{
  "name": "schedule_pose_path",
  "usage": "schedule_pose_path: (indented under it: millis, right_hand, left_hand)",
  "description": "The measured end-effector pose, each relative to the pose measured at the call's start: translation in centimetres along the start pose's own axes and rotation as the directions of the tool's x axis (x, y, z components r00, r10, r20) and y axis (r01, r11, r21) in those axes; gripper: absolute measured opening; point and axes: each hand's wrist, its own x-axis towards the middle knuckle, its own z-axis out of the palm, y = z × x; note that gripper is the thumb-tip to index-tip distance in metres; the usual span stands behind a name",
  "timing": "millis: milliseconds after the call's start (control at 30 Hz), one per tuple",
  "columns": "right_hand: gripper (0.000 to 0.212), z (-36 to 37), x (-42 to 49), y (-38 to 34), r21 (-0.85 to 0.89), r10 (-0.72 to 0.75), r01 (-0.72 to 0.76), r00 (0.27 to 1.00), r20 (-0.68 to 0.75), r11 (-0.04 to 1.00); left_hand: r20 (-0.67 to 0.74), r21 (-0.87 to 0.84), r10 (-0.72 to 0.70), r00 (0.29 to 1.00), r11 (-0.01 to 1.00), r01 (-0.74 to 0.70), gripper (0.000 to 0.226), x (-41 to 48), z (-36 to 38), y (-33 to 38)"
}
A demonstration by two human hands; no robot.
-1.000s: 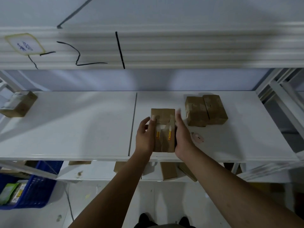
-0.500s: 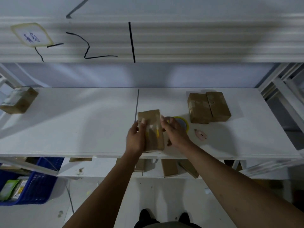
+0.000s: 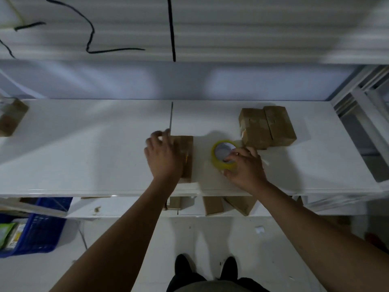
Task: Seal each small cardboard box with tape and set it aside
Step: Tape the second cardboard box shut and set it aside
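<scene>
White shelving unit in dim light; the working surface is the white shelf board (image 3: 84, 157), with a seam running front to back near its middle.

Small cardboard box (image 3: 186, 157) lies flat on the shelf just right of the seam, near the front edge. Its long axis runs front to back, one short end toward the person, the other toward the back wall. A little yellow shows on its top face beside the hand.

Left hand (image 3: 163, 157): palm down, laid over the left part of the box, fingers spread and reaching past the far end; pressing or steadying rather than lifting. Forearm comes in straight from below.

Right hand (image 3: 245, 167): on the yellow tape roll (image 3: 221, 151), which lies flat on the shelf to the right of the box, apart from it. One finger sits inside the core and the thumb against the outer rim, so the roll is pinched. Wrist angled inward.

Two more cardboard boxes (image 3: 267, 127) sit side by side, touching, behind and to the right of the roll. Another box (image 3: 11, 116) is at the far left of the shelf. Blue crate (image 3: 40, 226) on the floor, lower left.
</scene>
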Motion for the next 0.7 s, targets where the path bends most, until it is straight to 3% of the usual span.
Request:
schedule_pose_path:
  millis: [33, 100, 167, 233, 400, 567, 700]
  right_hand:
    - [0.033, 0.1, 0.1, 0.1, -0.018, -0.002, 0.002, 1.0, 0.001, 1.0]
    - [0.031, 0.4, 0.1, 0.5, -0.048, -0.02, 0.02, 1.0, 0.007, 0.999]
    - [0.031, 0.5, 0.2, 0.9, -0.036, -0.033, 0.033, 0.999, 0.004, 0.999]
    - [0.031, 0.4, 0.2, 1.2, -0.029, -0.041, 0.041, 0.999, -0.002, 0.999]
    - [0.031, 0.1, 0.4, 1.5, 0.0, -0.049, 0.049, 0.999, 0.017, 0.999]
    - [0.035, -0.9, 0.7, 1.7, 0.011, -0.092, 0.092, 0.994, 0.055, 0.996]
    - [0.031, -2.3, 1.2, 2.6, -0.068, -0.22, 0.225, 0.972, 0.085, 0.972]
  left_hand:
    - [0.007, 0.014, 0.185, 0.983, 0.983, -0.185, 0.041, 0.2, -0.2, 1.1]
    - [0.29, 0.062, 0.408, 0.866, 0.895, -0.442, 0.047, 0.6, 0.2, 3.6]
    - [0.562, 0.139, 0.381, 0.734, 0.831, -0.538, 0.059, 0.8, 0.9, 5.7]
    - [0.651, 0.207, 0.325, 0.686, 0.794, -0.572, 0.058, 0.8, 1.6, 6.6]
    - [0.586, 0.231, 0.252, 0.77, 0.859, -0.457, 0.03, 0.3, 2.6, 7.0]
    - [0.553, 0.215, 0.21, 0.807, 0.899, -0.381, 0.023, 0.2, 2.4, 7.0]
    - [0.509, 0.19, 0.208, 0.835, 0.919, -0.345, 0.018, -0.7, 2.2, 7.2]
